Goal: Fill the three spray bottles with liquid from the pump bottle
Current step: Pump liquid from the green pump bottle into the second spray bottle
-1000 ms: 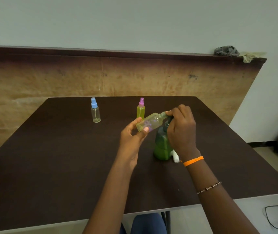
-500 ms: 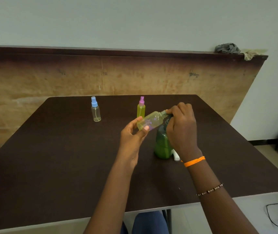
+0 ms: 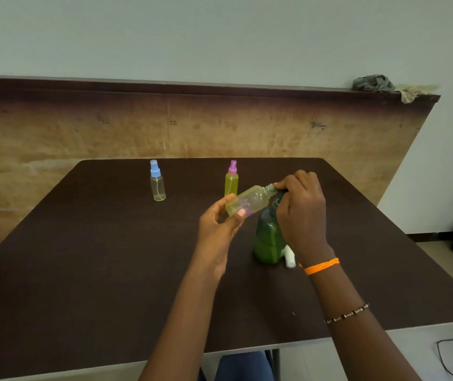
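Above the middle of the desk, the left hand pinches the small bottle, which is tipped with its open neck pointing right at the right hand, whose fingers curl over the green pump bottle.

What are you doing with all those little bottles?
The left hand holds a small open spray bottle tilted, its neck at the spout of the green pump bottle, where the right hand rests on the pump. Two capped bottles stand farther back on the table: a yellow one with a pink cap and a clear one with a blue cap. A white cap lies beside the pump bottle.
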Available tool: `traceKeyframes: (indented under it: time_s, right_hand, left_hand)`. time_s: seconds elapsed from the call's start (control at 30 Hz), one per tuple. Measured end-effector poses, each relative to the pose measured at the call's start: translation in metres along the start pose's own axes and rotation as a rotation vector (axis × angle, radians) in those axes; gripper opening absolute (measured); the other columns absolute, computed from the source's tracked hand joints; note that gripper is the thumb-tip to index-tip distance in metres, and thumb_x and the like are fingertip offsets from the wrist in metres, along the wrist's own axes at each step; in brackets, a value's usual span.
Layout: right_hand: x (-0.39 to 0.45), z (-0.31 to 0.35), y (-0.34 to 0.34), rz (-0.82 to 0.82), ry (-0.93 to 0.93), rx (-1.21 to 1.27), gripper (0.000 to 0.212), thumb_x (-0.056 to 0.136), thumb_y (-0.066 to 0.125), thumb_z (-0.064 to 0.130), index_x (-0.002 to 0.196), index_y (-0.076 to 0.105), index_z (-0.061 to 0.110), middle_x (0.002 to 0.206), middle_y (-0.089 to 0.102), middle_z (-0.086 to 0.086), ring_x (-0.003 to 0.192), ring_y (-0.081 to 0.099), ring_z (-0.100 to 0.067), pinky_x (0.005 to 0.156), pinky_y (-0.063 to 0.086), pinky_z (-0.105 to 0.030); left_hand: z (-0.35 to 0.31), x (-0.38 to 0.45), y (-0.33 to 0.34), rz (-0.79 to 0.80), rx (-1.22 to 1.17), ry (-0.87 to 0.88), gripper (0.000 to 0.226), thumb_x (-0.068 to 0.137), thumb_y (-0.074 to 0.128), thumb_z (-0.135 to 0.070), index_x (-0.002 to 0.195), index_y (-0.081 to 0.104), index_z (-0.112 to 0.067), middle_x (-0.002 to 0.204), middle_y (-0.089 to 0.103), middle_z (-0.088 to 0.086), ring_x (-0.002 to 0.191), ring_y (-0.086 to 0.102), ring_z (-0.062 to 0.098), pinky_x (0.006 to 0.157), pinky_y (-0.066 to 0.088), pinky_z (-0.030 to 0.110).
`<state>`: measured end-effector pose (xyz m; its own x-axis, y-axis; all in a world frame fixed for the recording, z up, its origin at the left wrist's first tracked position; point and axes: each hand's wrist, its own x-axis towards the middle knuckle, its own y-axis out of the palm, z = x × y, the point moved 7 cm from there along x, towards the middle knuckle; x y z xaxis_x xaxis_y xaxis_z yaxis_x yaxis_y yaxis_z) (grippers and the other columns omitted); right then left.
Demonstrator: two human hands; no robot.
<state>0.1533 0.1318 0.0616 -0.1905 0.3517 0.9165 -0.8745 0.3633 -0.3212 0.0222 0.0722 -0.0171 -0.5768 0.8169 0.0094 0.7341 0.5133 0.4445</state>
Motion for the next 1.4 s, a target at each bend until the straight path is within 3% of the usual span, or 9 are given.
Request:
traceKeyframes:
  time_s: [0.13,0.43,0.6,0.7,0.87,1.03,1.27,1.4]
  right_hand:
    - [-0.021,-0.002,0.002,-0.113,0.014,0.014,0.028,0.089,0.039,-0.004,0.08,0.065,-0.008,0.073,0.055,-0.017,0.071,0.047,-0.025,0.062,0.046,-0.037]
    - [0.0,0.006,-0.001,0.018,-0.004,-0.042,0.029,0.074,0.032,-0.002,0.073,0.061,-0.002,0.072,0.054,-0.014,0.075,0.039,-0.021,0.063,0.035,-0.025]
    - [-0.02,-0.003,0.0,-0.108,0.006,0.008,0.029,0.091,0.039,-0.001,0.081,0.065,-0.006,0.073,0.056,-0.017,0.073,0.045,-0.022,0.061,0.046,-0.034]
    - [-0.012,-0.003,-0.002,-0.07,-0.016,0.011,0.028,0.086,0.038,-0.005,0.077,0.065,-0.005,0.072,0.055,-0.016,0.072,0.042,-0.02,0.063,0.039,-0.026]
    - [0.005,-0.003,-0.003,0.054,-0.003,0.001,0.033,0.077,0.031,0.003,0.073,0.063,-0.002,0.073,0.056,-0.014,0.072,0.049,-0.028,0.062,0.041,-0.033]
    - [-0.019,-0.001,-0.001,-0.11,0.027,-0.012,0.034,0.094,0.035,0.001,0.08,0.065,-0.007,0.073,0.054,-0.017,0.073,0.044,-0.024,0.061,0.045,-0.036]
    - [0.003,0.004,-0.002,-0.012,-0.02,-0.093,0.024,0.076,0.036,-0.003,0.069,0.059,-0.001,0.069,0.053,-0.014,0.072,0.039,-0.021,0.059,0.035,-0.03]
    - [-0.008,0.004,0.0,-0.052,-0.006,-0.085,0.028,0.085,0.037,-0.003,0.077,0.064,-0.004,0.072,0.055,-0.015,0.073,0.042,-0.021,0.06,0.04,-0.031]
  left_hand:
    - [0.003,0.002,0.0,-0.021,0.005,-0.014,0.042,0.084,0.061,0.004,0.123,0.055,-0.012,0.109,0.064,0.0,0.105,0.061,0.013,0.086,0.05,0.022]
    - [-0.003,-0.002,0.002,-0.003,-0.007,-0.002,0.04,0.085,0.06,0.003,0.122,0.054,-0.011,0.104,0.065,-0.003,0.1,0.062,0.009,0.087,0.051,0.021]
    - [0.0,0.0,0.001,-0.015,0.012,-0.016,0.043,0.084,0.06,0.004,0.124,0.053,-0.01,0.109,0.064,0.0,0.106,0.06,0.014,0.088,0.049,0.023]
    - [-0.002,-0.001,0.001,-0.005,0.007,-0.017,0.042,0.084,0.06,0.004,0.124,0.054,-0.01,0.106,0.065,0.0,0.105,0.061,0.013,0.09,0.049,0.024]
    - [-0.003,-0.002,0.003,-0.002,0.007,-0.014,0.041,0.085,0.061,0.002,0.123,0.054,-0.011,0.105,0.065,-0.002,0.104,0.061,0.012,0.089,0.049,0.024]
    - [-0.001,-0.001,0.003,-0.01,0.021,-0.019,0.044,0.084,0.06,0.003,0.125,0.053,-0.011,0.11,0.064,0.0,0.106,0.06,0.012,0.086,0.05,0.022]
    - [-0.004,-0.004,0.002,0.001,0.003,-0.02,0.039,0.086,0.058,0.004,0.122,0.054,-0.01,0.1,0.065,-0.003,0.095,0.062,0.007,0.083,0.052,0.018]
    - [-0.003,-0.003,0.002,-0.006,0.0,-0.022,0.04,0.085,0.058,0.004,0.122,0.054,-0.01,0.102,0.065,-0.002,0.097,0.062,0.008,0.083,0.053,0.018]
